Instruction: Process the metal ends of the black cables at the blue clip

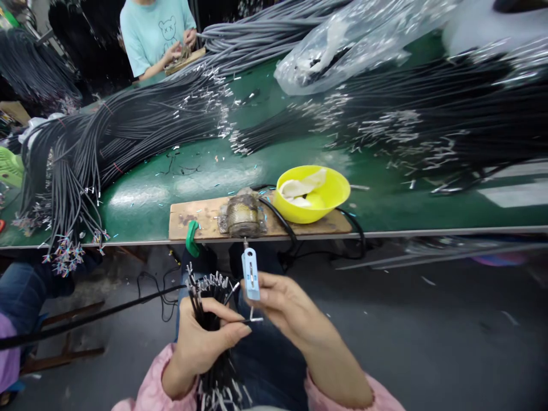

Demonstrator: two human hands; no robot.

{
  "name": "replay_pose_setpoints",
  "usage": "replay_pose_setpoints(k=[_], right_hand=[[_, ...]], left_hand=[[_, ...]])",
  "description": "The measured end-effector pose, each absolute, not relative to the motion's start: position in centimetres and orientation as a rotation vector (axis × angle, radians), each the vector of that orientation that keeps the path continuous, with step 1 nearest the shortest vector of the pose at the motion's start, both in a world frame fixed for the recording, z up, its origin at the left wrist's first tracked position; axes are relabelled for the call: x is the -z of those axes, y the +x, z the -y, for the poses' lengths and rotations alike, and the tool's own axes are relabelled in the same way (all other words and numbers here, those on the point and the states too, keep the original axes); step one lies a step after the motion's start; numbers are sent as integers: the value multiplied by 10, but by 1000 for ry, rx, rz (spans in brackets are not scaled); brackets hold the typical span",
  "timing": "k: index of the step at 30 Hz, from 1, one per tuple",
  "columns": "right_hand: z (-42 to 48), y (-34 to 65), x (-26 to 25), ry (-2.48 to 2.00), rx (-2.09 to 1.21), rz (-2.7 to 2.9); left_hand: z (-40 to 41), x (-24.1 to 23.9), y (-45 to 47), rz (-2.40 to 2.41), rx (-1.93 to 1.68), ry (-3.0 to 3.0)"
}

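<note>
My left hand is closed round a bundle of thin black cables with stripped ends pointing up. Thumb and forefinger pinch one cable out to the right. My right hand is closed on that cable's stripped end, just below a small blue plate that hangs from a metal device. The device is fixed on a wooden board clamped to the table's front edge. Both wrists wear pink sleeves.
A yellow bowl with pale scraps stands on the board's right end. Big heaps of grey cables and black cables cover the green table. A plastic bag lies at the back. A person in a teal shirt works opposite.
</note>
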State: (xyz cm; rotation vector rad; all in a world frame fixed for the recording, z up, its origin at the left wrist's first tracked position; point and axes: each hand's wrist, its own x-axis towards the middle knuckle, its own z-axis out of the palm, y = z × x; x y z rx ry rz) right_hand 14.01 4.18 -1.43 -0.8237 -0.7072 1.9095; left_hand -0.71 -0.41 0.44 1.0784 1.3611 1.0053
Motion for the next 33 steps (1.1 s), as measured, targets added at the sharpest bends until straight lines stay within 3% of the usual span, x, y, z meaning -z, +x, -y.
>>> replay_pose_setpoints(k=[4,10,23,27,33], right_hand=[[-58,133,7,-867,-1740,691],[-57,115,5,-756,-1773,606],[-51,123,38,-735,-1889,432],[-37,135,42,-892,-1624,502],[-6,134,22,-1135,-926,1072]], left_hand=[[7,-8,-7,-1419,-1079,1091],[0,-12,0,-1460,-1238,1101],[2,-9,5,-1451,-1182,1105],[7,-4,1,-1471,-1136,1133],[12,-1,1,-1456,-953,1313]])
